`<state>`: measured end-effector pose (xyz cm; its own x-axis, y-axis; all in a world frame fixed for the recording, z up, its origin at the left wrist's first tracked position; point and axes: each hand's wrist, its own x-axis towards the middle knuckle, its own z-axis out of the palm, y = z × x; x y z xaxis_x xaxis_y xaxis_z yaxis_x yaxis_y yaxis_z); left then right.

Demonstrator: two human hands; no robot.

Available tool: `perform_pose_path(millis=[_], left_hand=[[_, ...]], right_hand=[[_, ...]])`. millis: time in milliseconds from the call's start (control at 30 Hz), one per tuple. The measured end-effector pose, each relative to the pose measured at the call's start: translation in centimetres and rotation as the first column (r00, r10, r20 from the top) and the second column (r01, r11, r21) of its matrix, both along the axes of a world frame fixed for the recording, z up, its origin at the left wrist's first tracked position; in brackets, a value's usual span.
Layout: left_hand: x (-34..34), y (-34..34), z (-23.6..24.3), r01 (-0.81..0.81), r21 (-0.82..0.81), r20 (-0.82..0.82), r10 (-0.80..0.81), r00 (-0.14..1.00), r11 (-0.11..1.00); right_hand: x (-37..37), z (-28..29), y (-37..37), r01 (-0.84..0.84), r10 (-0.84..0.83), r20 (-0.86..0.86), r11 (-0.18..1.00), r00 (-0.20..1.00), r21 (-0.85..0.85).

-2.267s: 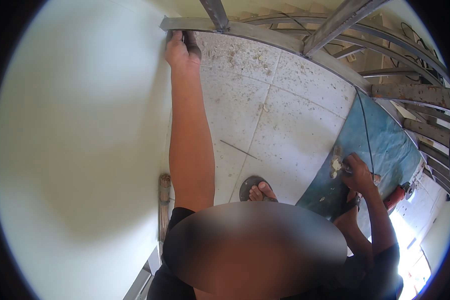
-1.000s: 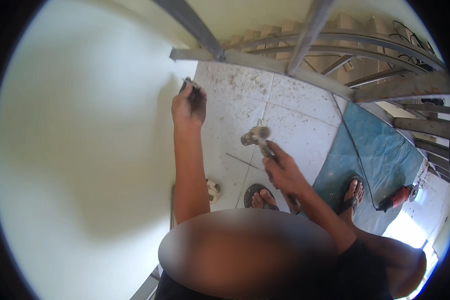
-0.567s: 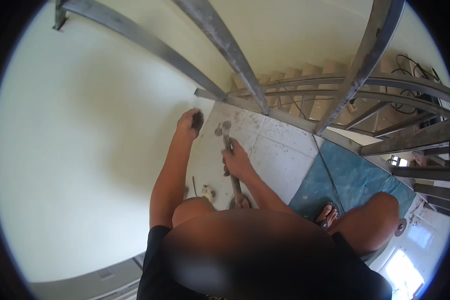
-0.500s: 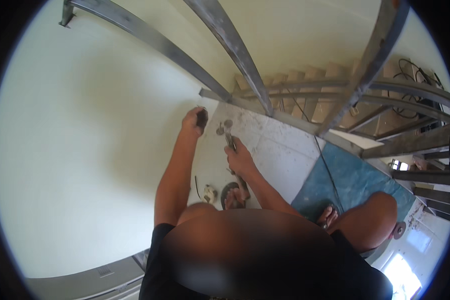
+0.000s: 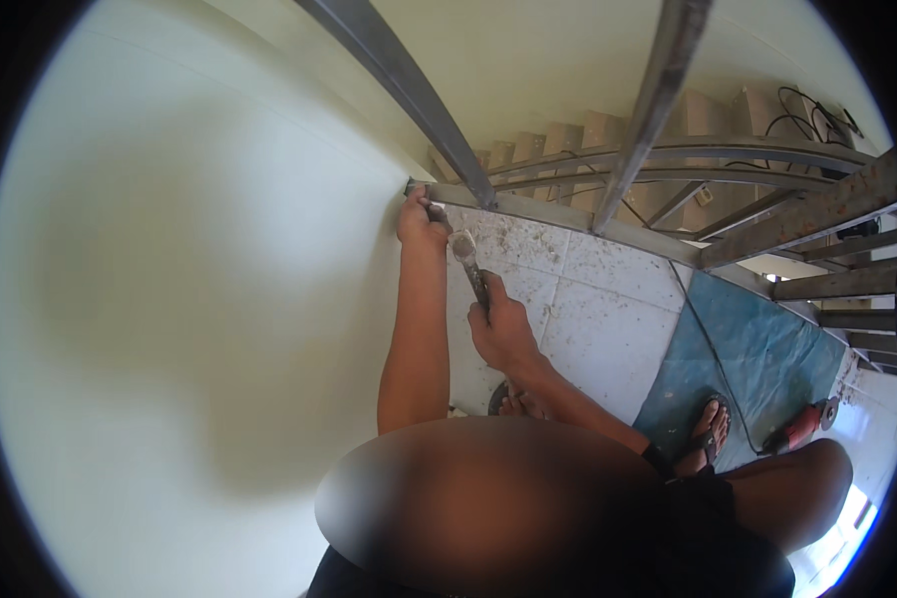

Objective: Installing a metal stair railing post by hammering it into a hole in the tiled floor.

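Observation:
My left hand (image 5: 422, 221) is closed at the corner where the wall meets the bottom rail (image 5: 540, 210) of a metal railing. A short dark piece (image 5: 438, 213) shows at its fingers; I cannot make out its kind. My right hand (image 5: 503, 324) grips the dark handle of a hammer (image 5: 464, 248), whose dusty head is up beside the left hand, just apart from it. White floor tiles (image 5: 608, 329) strewn with brown debris lie beneath both hands.
Grey metal bars (image 5: 658, 95) rise ahead, with stairs (image 5: 608, 128) beyond. To the right, a blue-green sheet (image 5: 728, 334) carries a black cable (image 5: 706, 334) and a red angle grinder (image 5: 799, 429). A pale wall (image 5: 199, 299) stands close on the left.
My left hand has come up to the rail's corner by the wall. The hammer has stayed in my right hand, its head now near the left hand. The view has shifted, showing the grinder more fully.

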<state>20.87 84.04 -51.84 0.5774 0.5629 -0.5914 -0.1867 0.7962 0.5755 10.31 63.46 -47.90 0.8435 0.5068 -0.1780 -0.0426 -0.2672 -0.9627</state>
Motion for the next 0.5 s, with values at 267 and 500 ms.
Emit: perform_pose_path(millis=[267,500], left_hand=[[1.0,0.1,-0.5,-0.217,-0.114,-0.155,0.198,0.968,0.97],[1.5,0.8,-0.4,-0.214,-0.139,-0.187,0.186,0.964,0.967]], right_hand=[[2.0,0.4,3.4,0.12,-0.113,0.125,0.992,0.986,-0.047],[4.0,1.3,3.5,0.051,-0.041,0.139,0.996,0.989,-0.073]])
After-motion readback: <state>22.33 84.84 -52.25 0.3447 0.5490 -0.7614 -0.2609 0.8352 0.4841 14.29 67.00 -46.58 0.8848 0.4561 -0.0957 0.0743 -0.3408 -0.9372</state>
